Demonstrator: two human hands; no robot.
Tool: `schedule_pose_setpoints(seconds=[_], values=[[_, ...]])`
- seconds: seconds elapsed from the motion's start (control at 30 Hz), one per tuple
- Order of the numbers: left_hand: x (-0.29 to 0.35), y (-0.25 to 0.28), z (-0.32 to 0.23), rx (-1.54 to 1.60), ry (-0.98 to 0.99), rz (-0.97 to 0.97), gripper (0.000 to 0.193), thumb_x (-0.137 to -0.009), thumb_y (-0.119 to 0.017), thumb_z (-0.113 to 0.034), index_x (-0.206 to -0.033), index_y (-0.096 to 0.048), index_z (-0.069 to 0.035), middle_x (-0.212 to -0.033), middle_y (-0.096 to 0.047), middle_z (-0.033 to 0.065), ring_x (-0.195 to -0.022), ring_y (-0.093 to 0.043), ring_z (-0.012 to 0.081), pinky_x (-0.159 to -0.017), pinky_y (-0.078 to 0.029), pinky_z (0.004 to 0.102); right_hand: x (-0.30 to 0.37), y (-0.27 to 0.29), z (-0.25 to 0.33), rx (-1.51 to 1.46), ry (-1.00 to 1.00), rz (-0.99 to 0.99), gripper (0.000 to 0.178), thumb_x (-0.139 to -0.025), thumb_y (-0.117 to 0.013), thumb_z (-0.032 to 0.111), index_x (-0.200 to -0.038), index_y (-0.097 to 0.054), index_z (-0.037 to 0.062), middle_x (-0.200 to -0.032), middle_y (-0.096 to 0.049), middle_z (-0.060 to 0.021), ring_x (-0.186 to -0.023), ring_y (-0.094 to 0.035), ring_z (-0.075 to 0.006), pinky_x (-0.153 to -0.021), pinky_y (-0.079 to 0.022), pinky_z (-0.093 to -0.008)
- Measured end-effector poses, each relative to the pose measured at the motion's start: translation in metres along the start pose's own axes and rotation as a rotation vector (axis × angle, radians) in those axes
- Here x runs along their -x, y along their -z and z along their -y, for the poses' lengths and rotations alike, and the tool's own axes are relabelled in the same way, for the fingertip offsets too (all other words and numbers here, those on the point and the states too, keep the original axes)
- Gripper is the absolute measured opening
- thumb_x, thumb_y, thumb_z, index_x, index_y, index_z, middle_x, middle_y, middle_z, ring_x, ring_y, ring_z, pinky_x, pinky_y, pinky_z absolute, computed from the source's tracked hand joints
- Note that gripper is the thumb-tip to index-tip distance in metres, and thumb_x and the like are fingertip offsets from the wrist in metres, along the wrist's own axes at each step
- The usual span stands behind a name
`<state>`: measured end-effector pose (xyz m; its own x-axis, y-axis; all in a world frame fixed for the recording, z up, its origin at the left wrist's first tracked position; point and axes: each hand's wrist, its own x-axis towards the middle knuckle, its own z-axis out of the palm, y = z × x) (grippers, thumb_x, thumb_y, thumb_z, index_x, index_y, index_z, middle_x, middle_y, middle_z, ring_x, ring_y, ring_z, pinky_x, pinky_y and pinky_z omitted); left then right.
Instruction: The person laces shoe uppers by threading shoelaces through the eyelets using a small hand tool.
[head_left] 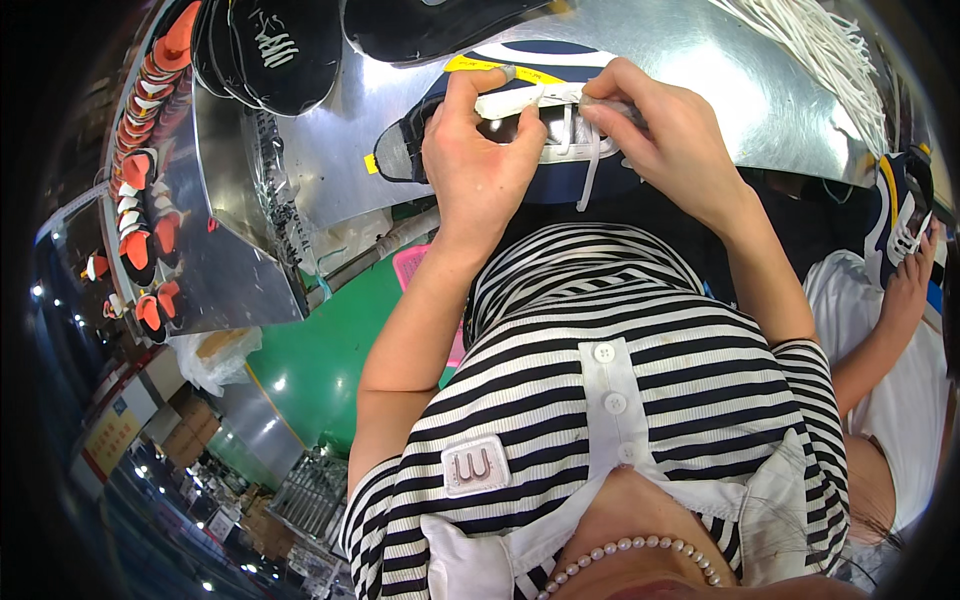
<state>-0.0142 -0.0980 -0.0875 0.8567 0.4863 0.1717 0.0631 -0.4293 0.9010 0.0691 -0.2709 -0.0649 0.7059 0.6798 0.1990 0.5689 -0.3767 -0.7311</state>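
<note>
A navy shoe upper [560,185] lies across the near part of the metal table, its grey-lined end [398,152] to the left. My left hand [480,150] grips it, fingers and thumb closing over the white eyelet strip [508,103]. A yellow strip [540,75] runs along the upper's far side, under my left fingertips. My right hand [660,125] pinches at the eyelets, its fingertips close together over a white shoelace; the exact hold is partly hidden. One lace end [587,190] hangs loose toward me over the near eyelet row.
Loose white laces [815,50] spread over the table's [340,190] far right. Black shoe parts [285,50] lie at the far left. Beyond the left edge runs a row of orange-and-black shoe pieces [150,110]. At right, a co-worker's hand [910,270] holds another laced shoe [890,215].
</note>
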Motion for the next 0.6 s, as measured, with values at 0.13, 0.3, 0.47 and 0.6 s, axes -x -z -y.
schedule_pose_setpoints(seconds=[0.13, 0.3, 0.47, 0.6], values=[[0.005, 0.002, -0.002, -0.044, -0.011, 0.028, 0.033, -0.074, -0.073, -0.011, -0.103, -0.060, -0.003, -0.080, -0.066, 0.0127, -0.072, -0.061, 0.0278, -0.069, -0.048, 0.0385, -0.006, -0.001, 0.001, 0.103, -0.003, 0.075, 0.015, -0.090, -0.063, 0.017, -0.097, -0.058, 0.0050, -0.075, -0.066, -0.0090, -0.064, -0.063, -0.0257, -0.058, -0.047, -0.0344], [0.006, -0.003, -0.002, -0.119, -0.258, 0.092, 0.033, -0.085, -0.066, -0.001, -0.116, -0.053, 0.003, -0.091, -0.069, 0.0114, -0.079, -0.065, 0.0125, -0.073, -0.050, 0.0235, -0.025, -0.021, 0.020, 0.369, 0.056, 0.065, 0.021, -0.084, -0.062, 0.016, -0.098, -0.053, 0.0037, -0.073, -0.067, -0.0105, -0.071, -0.067, -0.0292, -0.060, -0.051, -0.0392], [-0.005, 0.002, -0.005, 0.024, -0.021, 0.131, 0.036, -0.081, -0.063, 0.000, -0.116, -0.052, 0.002, -0.088, -0.067, 0.0148, -0.077, -0.063, 0.0227, -0.071, -0.050, 0.0342, -0.026, -0.016, 0.010, 0.373, 0.060, 0.100, 0.024, -0.081, -0.063, 0.012, -0.102, -0.053, 0.0051, -0.079, -0.068, -0.0088, -0.077, -0.068, -0.0286, -0.063, -0.052, -0.0385], [-0.014, 0.013, -0.006, 0.234, 0.206, 0.118, 0.037, -0.082, -0.063, 0.002, -0.117, -0.050, 0.003, -0.092, -0.070, 0.0146, -0.080, -0.065, 0.0134, -0.070, -0.051, 0.0248, -0.011, 0.028, 0.008, 0.240, -0.025, -0.047, 0.016, -0.093, -0.060, 0.020, -0.103, -0.057, 0.0077, -0.072, -0.063, -0.0110, -0.064, -0.062, -0.0275, -0.057, -0.045, -0.0369]])
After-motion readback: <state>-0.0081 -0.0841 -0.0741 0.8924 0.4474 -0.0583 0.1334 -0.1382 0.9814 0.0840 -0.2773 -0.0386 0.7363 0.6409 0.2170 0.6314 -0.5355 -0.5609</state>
